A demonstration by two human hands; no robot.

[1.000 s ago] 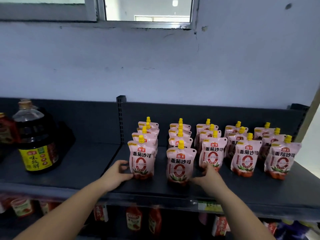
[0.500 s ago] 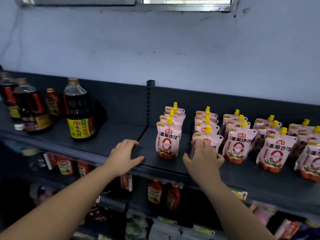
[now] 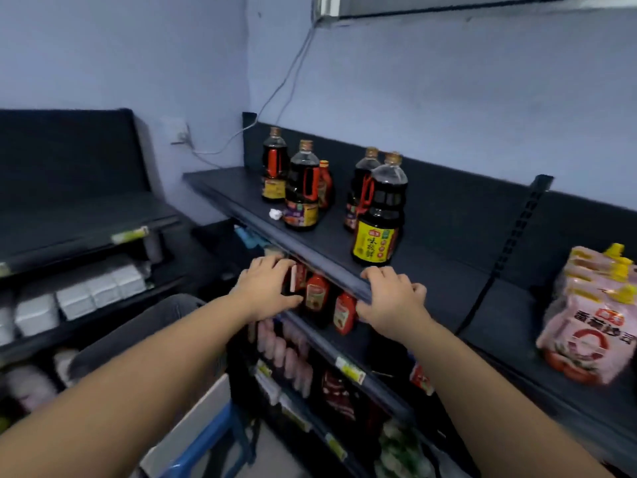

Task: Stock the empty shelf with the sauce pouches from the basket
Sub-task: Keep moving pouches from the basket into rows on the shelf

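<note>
Sauce pouches stand in rows at the shelf's right end. Left hand empty, fingers loose, before red bottles below. Right hand empty, fingertips at shelf edge. Soy bottles behind.

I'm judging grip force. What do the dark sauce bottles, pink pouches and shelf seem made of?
Sauce bottles: likely clear plastic, glossy, with highlights on the shoulders. Pink pouches: soft printed film, creased, yellow caps that look plastic. Shelf: probably painted metal, matte dark, thin straight edge.
</note>
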